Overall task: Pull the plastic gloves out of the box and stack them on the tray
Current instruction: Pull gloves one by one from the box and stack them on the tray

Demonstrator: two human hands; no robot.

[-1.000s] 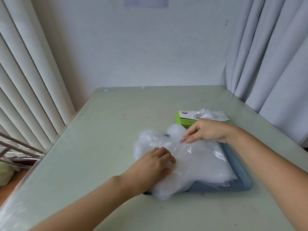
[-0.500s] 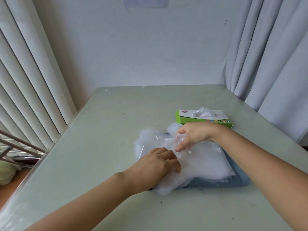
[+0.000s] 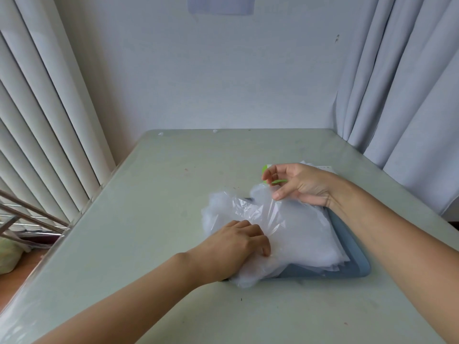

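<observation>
A loose pile of clear plastic gloves [image 3: 293, 234] lies on the blue-grey tray [image 3: 352, 259] and spills over its left and near edges. My left hand [image 3: 236, 247] rests on the pile's near left part, its bent fingers bunching the plastic. My right hand [image 3: 298, 182] hovers just above the pile's far edge with loosely curled fingers and holds nothing; its thumb is close to the top glove. Behind it stands the green and white glove box [image 3: 267, 168], mostly hidden by that hand.
The pale green table [image 3: 161, 219] reaches to a white wall at the back. Vertical blinds [image 3: 44, 120] hang on the left and grey curtains [image 3: 397, 95] on the right. Thin metal rods [image 3: 27, 214] stick out beside the table's left edge.
My right hand has let go of the glove it was laying on the pile and lifted back toward the box. My left hand has stayed on the pile.
</observation>
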